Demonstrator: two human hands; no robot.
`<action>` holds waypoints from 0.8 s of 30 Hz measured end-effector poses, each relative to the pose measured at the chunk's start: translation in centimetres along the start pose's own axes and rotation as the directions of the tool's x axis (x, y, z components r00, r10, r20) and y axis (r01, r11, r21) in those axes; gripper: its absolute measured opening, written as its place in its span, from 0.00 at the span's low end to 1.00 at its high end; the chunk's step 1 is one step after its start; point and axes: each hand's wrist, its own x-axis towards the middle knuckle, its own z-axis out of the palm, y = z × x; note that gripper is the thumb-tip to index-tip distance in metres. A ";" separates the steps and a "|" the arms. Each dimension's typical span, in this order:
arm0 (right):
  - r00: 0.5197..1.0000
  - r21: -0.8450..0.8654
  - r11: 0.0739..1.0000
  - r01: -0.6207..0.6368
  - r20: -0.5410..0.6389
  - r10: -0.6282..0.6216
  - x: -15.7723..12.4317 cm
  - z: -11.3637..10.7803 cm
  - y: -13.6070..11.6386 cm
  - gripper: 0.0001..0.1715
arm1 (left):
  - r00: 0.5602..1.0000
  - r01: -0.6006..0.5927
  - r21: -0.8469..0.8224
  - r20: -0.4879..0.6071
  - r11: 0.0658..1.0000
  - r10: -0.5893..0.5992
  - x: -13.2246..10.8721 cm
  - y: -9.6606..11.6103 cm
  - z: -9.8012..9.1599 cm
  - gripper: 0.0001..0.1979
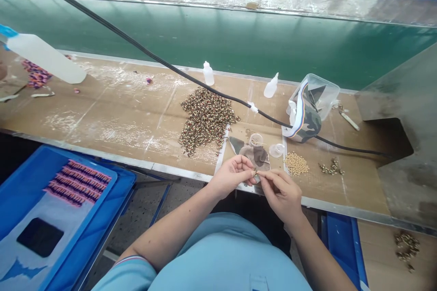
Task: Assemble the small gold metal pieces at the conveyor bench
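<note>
At the near left stands a blue crate (20,191) with rows of pink and purple strips (78,182) inside. Far behind it, on the brown worktable (129,113), a large clear squeeze bottle (44,59) lies on its side with its long axis running from far left to near right. A black cable (170,68) crosses the table from far left to the right. Near the middle lies a heap of small brown-gold pieces (205,120), and a small dropper bottle (208,74) stands upright beyond it.

The left hand (230,175) is at the near edge of the table, its fingers narrowed to a pinch. The right hand (282,193) meets it from the right, also pinched. Between the fingertips of both hands sits a small piece (255,173), held just above the table edge. It is too small to tell where it points or how its long axis lies.

To the right lie a pile of beige beads (296,163) and, farther away, a clear tub (321,93) with a striped ribbon (300,111) hanging out.
</note>
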 end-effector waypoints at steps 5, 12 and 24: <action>0.999 0.006 1.000 -0.030 0.014 0.030 0.3 -0.1 -0.2 0.08 | 0.999 0.009 0.002 0.031 1.000 -0.009 0.2 0.0 -0.3 0.20; 1.000 -0.008 1.000 -0.012 0.022 0.012 0.4 -0.4 -0.2 0.07 | 0.999 0.010 0.000 0.043 1.000 -0.010 0.1 0.0 -0.3 0.21; 0.999 -0.056 0.998 0.016 0.049 -0.013 0.8 -0.6 0.0 0.05 | 0.998 0.020 0.012 0.056 1.000 -0.021 0.1 0.2 -0.3 0.21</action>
